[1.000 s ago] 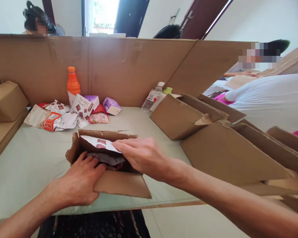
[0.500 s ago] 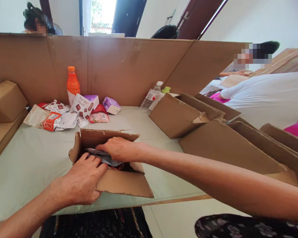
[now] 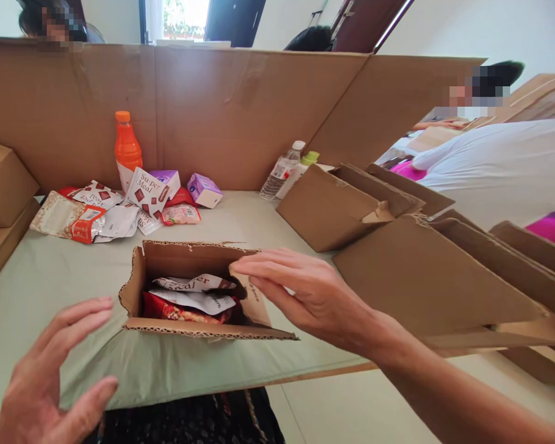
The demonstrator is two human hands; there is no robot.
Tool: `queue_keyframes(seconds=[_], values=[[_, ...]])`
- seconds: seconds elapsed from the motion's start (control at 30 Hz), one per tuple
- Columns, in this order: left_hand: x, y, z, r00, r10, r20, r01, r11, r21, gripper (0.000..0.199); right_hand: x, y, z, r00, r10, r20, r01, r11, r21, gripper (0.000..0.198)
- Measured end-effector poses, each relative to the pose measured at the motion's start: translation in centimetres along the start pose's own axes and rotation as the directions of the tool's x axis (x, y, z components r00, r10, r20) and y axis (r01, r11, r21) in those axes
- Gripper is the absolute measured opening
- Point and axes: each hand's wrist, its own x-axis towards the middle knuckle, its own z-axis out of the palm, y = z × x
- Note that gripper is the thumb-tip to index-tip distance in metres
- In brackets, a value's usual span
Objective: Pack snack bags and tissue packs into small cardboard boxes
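An open cardboard box (image 3: 185, 328) stands on the cloth-covered table in front of me. Inside lie white Su-per Meal pouches (image 3: 192, 301) and a red food packet (image 3: 171, 310). My left hand (image 3: 55, 370) is in the air left of the box, thumb and fingers spread, holding nothing. At the box's right end is my right hand (image 3: 296, 287), its fingers stretched out over the right flap (image 3: 254, 297). Whether the fingertips touch that flap I cannot tell; nothing shows in the grip.
Behind the box are an orange bottle (image 3: 128, 148), pouches (image 3: 115, 221) and purple-white cartons (image 3: 204, 189). A water bottle (image 3: 282, 171) leans by a cardboard partition (image 3: 240, 117). Open boxes (image 3: 328, 206) line the right; another box (image 3: 7, 179) sits left. Other people are beyond.
Both hands have come out of the box. My left hand has moved left and opened; my right has moved to the right flap. The pouches now lie inside, and the near flap stands higher.
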Motion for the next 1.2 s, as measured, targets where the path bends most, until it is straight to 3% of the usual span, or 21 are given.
queue_keyframes(seconds=[0.07,0.17,0.23,0.4,0.53,0.6,0.77,0.93,1.13,1.2], values=[[-0.7,-1.2,1.3,0.993,-0.116,-0.019,0.116,0.993,0.003,0.055,-2.1,0.3,0.0,0.994,0.073,-0.084,-0.071,0.997,0.021,0.024],[-0.3,-1.6,3.7,0.972,-0.235,-0.008,0.234,0.972,-0.030,0.066,-4.3,0.8,1.1,0.981,0.185,-0.052,-0.181,0.981,0.074,0.028],[0.6,-1.4,4.7,0.979,-0.203,0.004,0.203,0.977,-0.058,0.064,-5.1,1.1,1.8,0.977,0.214,-0.014,-0.210,0.969,0.127,0.034],[2.9,-0.9,5.2,1.000,0.016,0.004,-0.016,1.000,0.013,0.042,-5.9,1.7,2.5,0.973,0.229,-0.005,-0.217,0.928,0.304,0.042],[3.5,-0.7,4.9,1.000,0.007,-0.006,-0.006,0.997,0.074,0.039,-6.5,1.8,2.4,0.988,0.151,-0.043,-0.123,0.911,0.393,0.050],[3.5,-0.6,5.0,0.999,-0.031,-0.007,0.031,0.997,0.072,0.043,-6.6,1.7,2.6,0.988,0.139,-0.066,-0.106,0.927,0.361,0.048],[3.4,-0.6,6.0,0.975,-0.180,-0.128,0.192,0.977,0.092,0.052,-6.4,1.3,4.2,0.946,0.238,-0.222,-0.202,0.963,0.176,0.032],[3.6,-0.6,6.7,0.981,-0.143,-0.132,0.157,0.982,0.107,0.046,-6.7,1.0,5.3,0.933,0.241,-0.266,-0.201,0.965,0.168,0.036],[3.7,-0.7,7.1,0.988,-0.137,-0.078,0.143,0.987,0.073,0.043,-6.1,1.7,5.1,0.876,0.310,-0.371,-0.310,0.949,0.060,0.061],[3.6,-0.9,7.2,0.985,-0.152,-0.084,0.156,0.987,0.045,0.051,-5.7,2.1,5.1,0.888,0.305,-0.344,-0.302,0.951,0.063,0.068]])
